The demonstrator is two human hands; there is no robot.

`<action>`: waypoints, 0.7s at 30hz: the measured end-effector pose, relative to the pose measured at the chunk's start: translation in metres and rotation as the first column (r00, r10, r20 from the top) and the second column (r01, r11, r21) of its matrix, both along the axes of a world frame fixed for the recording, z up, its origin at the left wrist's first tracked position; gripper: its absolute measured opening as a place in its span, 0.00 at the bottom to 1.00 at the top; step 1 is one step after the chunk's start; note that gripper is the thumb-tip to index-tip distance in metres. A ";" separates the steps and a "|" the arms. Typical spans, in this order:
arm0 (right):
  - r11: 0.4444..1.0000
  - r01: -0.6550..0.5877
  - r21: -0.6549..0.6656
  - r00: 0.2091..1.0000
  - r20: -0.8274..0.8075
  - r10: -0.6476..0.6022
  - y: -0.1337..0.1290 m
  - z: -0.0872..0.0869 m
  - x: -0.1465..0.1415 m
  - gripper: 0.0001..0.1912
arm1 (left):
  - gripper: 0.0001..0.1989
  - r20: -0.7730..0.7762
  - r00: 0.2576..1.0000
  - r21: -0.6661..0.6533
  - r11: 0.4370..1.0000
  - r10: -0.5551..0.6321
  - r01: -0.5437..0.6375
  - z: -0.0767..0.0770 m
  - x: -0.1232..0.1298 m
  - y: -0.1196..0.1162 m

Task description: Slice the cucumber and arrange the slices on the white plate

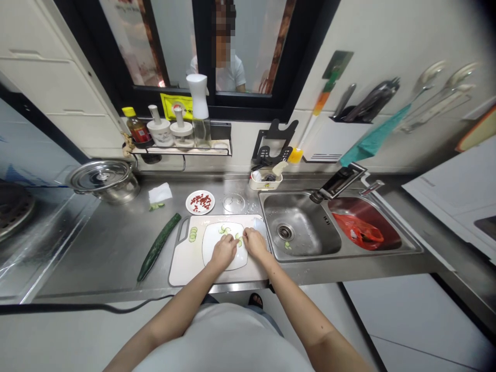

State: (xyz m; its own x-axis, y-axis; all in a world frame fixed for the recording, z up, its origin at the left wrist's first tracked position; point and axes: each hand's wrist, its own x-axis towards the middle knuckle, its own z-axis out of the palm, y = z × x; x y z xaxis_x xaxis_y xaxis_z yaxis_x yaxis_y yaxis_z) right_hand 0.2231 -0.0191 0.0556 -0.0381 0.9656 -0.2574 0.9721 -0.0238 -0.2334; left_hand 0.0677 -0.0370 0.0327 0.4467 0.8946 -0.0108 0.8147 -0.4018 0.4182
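A white plate (219,257) lies on the pale cutting board (185,268). Thin cucumber slices (223,229) curve along the plate's upper part. My left hand (225,250) is over the plate with its fingers drawn together at the slices; whatever it grips is too small to name. At the plate's right edge, my right hand (254,242) has its fingers pinched beside a small green slice (238,238); its fingertips hide anything between them. More cucumber slices (192,234) overlap on the board's left. Left of the board lies a whole cucumber (158,247).
A small dish (200,202) of red pieces sits behind the board, near a white tissue (160,193). A lidded pot (104,181) stands back left. The double sink (306,256) is at the right, with a red bag (358,231) in one basin.
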 end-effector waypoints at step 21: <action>1.000 0.008 0.006 0.999 -0.035 -0.007 -0.001 -0.004 0.002 0.12 | 0.19 -0.068 0.997 -0.023 1.000 -0.021 0.019 -0.005 0.002 0.001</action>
